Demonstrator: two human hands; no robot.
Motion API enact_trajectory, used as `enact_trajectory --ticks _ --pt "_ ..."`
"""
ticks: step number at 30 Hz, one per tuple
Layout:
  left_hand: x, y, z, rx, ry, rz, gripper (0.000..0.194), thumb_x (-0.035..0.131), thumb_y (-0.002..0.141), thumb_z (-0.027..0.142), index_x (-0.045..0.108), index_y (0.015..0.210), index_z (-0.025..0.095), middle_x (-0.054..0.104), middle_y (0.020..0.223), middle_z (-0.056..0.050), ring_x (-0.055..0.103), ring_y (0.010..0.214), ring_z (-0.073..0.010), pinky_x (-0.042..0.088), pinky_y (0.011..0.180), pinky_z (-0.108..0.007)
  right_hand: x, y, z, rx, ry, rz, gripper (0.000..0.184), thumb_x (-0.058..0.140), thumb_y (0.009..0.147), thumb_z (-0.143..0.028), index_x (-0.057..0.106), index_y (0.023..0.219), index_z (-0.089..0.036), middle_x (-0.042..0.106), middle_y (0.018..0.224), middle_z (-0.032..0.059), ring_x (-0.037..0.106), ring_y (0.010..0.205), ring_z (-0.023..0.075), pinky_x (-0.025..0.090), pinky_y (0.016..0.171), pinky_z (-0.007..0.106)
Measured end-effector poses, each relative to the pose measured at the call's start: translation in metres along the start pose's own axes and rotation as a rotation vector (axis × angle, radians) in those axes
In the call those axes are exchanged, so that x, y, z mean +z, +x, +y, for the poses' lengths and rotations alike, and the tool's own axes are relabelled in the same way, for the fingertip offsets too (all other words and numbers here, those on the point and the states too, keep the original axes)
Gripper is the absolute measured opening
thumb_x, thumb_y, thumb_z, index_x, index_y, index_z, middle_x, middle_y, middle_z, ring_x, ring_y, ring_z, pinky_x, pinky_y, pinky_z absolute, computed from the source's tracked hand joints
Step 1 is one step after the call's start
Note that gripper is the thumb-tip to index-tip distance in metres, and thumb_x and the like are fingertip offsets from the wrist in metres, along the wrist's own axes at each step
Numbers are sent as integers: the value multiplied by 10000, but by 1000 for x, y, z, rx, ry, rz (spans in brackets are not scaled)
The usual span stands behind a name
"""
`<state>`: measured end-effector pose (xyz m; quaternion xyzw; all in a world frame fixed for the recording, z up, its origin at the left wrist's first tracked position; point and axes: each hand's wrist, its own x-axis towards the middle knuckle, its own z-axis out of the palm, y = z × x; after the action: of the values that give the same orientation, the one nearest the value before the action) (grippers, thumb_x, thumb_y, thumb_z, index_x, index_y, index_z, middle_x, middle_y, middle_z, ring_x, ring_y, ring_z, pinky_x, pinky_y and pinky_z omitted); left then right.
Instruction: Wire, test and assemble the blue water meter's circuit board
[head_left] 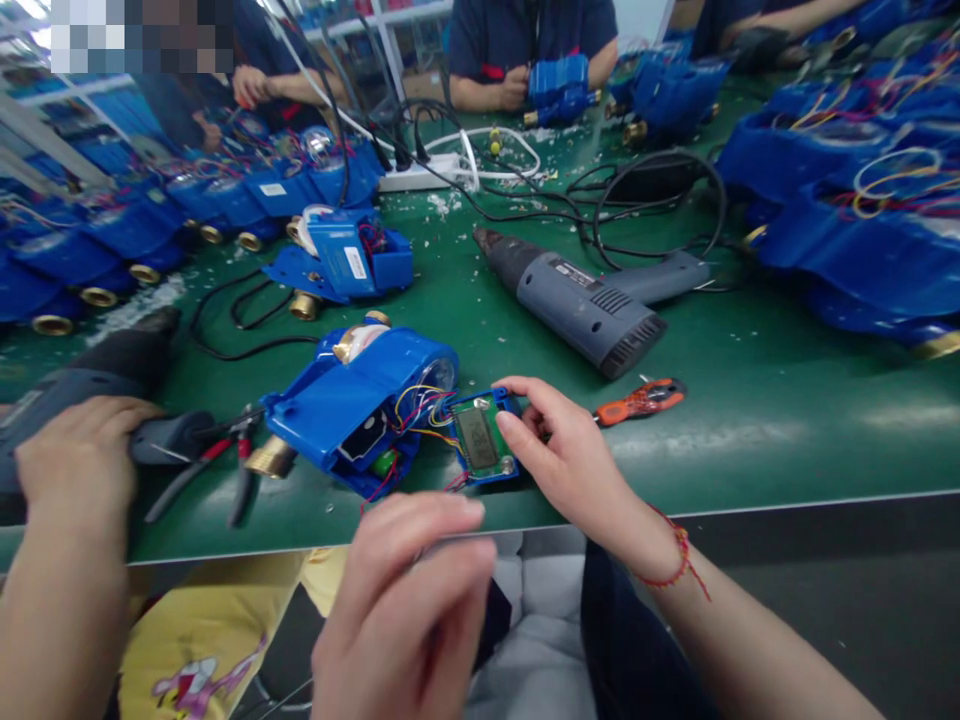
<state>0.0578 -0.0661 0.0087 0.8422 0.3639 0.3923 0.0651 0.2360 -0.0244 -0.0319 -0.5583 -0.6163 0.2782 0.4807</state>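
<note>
- Board: likely light, stiff, fragile at the screen; best taken by its rim, sparing the wires.
- Place: over the table, beside the housing.
- Right hand: thumb and finger closed on board's right edge.
- Left hand: nearer, blurred; grip, cannot tell.

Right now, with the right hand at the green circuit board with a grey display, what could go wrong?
Thin multicoloured wires join the green circuit board to the blue plastic meter housing; if the right hand pulls it away, they might strain or come loose.

The board lies near the front edge of the green table, so a knock could tip it off.

The orange-and-black screwdriver lies beside that hand, which might brush it aside.
</note>
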Motion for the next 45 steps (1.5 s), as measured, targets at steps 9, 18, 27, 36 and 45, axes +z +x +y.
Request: enact_trajectory --ticks 9,18,27,36,45 --pt "25 -10 -40 6 105 7 205 676 794 6 674 954 135 682 967 -57 639 880 -136 501 838 -264 0 4 -6 99 149 -29 228 503 899 -229 596 1078 -123 476 658 -30 429 564 108 366 540 250" --pt "30 -11 -43 -5 5 12 187 625 812 -30 642 937 108 680 956 -65 637 910 -116 503 869 -221 -1 1 -5 164 193 -85 233 483 929 -277 557 1122 -171 455 698 -32 436 608 116 378 573 263" --pt "28 -14 -42 -24 -61 28 207 605 810 -60 635 943 97 681 964 -68 636 935 -100 498 904 -186 -3 -4 -5 184 191 -138 240 453 952 -302 507 1173 -223 460 747 -27 447 657 125 390 609 270" --pt "27 -15 -46 -14 -47 48 180 602 819 -46 662 922 88 719 923 -77 664 904 -95 506 896 -164 -4 -6 -7 178 185 -188 259 456 963 -283 482 1220 -258 571 971 20 538 811 147 441 685 288" --pt "30 -21 -55 -42 24 -35 218 554 856 -21 665 982 117 725 975 -76 676 938 -99 501 926 -169 -5 -4 -7 58 192 -212 271 452 941 -126 473 1187 -239 506 1341 41 469 1231 162 448 925 293"
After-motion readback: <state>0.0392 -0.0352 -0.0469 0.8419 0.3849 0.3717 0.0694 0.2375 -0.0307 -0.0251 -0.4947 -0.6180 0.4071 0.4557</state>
